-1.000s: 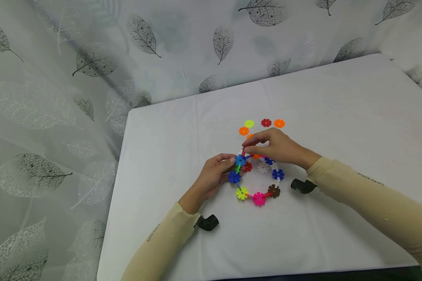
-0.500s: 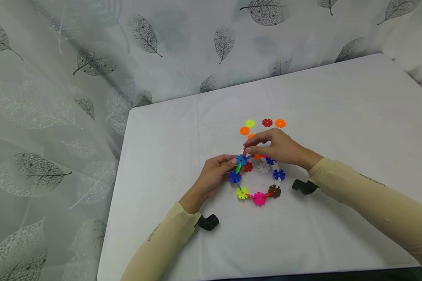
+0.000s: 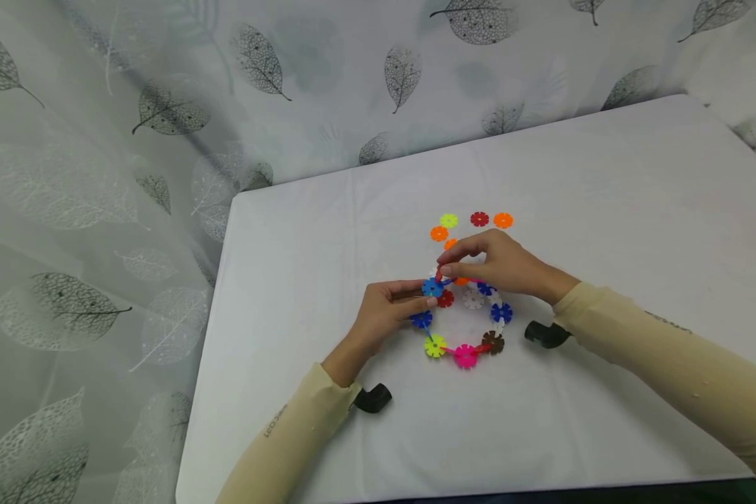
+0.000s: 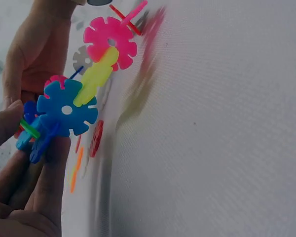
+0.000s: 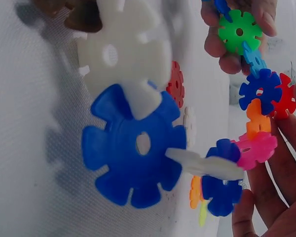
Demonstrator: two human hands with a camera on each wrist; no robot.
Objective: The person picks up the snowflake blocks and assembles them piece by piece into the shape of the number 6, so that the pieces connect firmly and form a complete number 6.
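Observation:
Slotted plastic flower discs in many colours are joined edge to edge into a ring (image 3: 465,357), partly raised off the white table. My left hand (image 3: 384,313) pinches the ring's left side between thumb and fingers, at a green disc (image 5: 240,31) beside a light blue disc (image 3: 432,287). Across from it, my right hand (image 3: 496,262) pinches a red disc (image 5: 284,96) between thumb and fingertips. That red disc stands against a dark blue disc (image 5: 260,92) of the ring; whether their slots are joined, I cannot tell.
Loose discs lie on the table (image 3: 290,280) beyond the right hand, among them yellow (image 3: 449,220), dark red (image 3: 479,219) and orange (image 3: 503,220) ones. A loose red disc (image 3: 445,299) and a white disc (image 3: 474,299) lie inside the ring. A leaf-print curtain (image 3: 327,84) hangs behind.
My left thumb has moved down off the light blue disc to the green disc below it, and the left fingers have shifted slightly. The right hand keeps its pinch, nearly still.

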